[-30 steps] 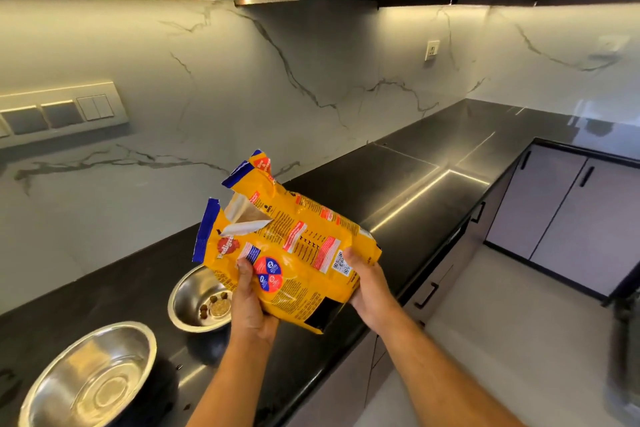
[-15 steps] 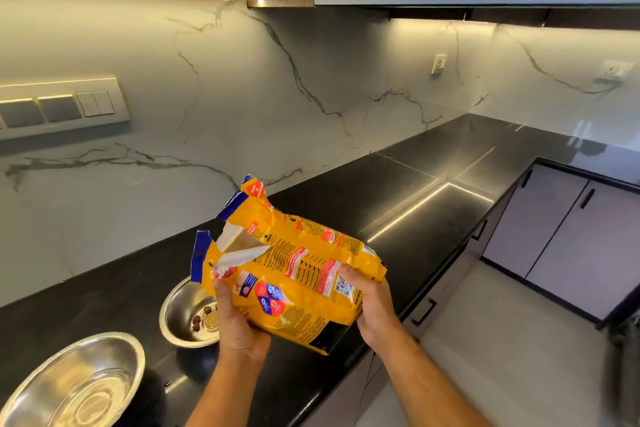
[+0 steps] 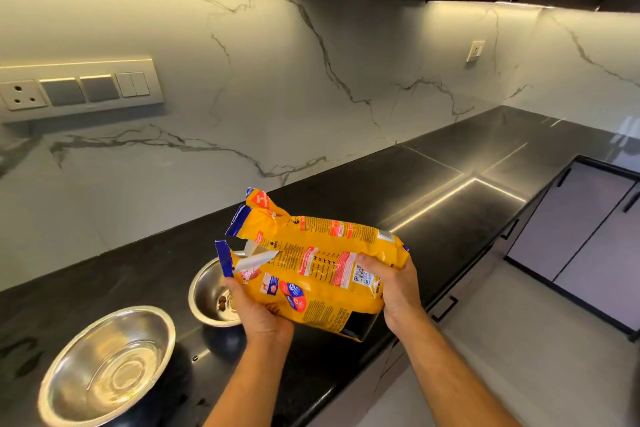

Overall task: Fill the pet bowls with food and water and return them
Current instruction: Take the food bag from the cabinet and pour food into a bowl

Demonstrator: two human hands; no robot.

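Observation:
A yellow pet food bag [image 3: 318, 263] with a torn blue top lies nearly level in both my hands. My left hand [image 3: 258, 314] grips it near the open end, and my right hand [image 3: 394, 288] holds its bottom end. The torn mouth hangs over a small steel bowl [image 3: 207, 291] on the black counter [image 3: 433, 204], with a few brown kibbles in its bottom. A larger steel bowl [image 3: 107, 367] stands to the left, holding what looks like clear water.
A marble wall with a socket and switch panel [image 3: 79, 90] runs behind the counter. The counter turns a corner at the far right, above grey cabinet doors [image 3: 585, 229]. Pale floor lies to my right.
The bag has tipped from steeply raised toward level over the small bowl. The view has shifted slightly, so both bowls sit further right in frame.

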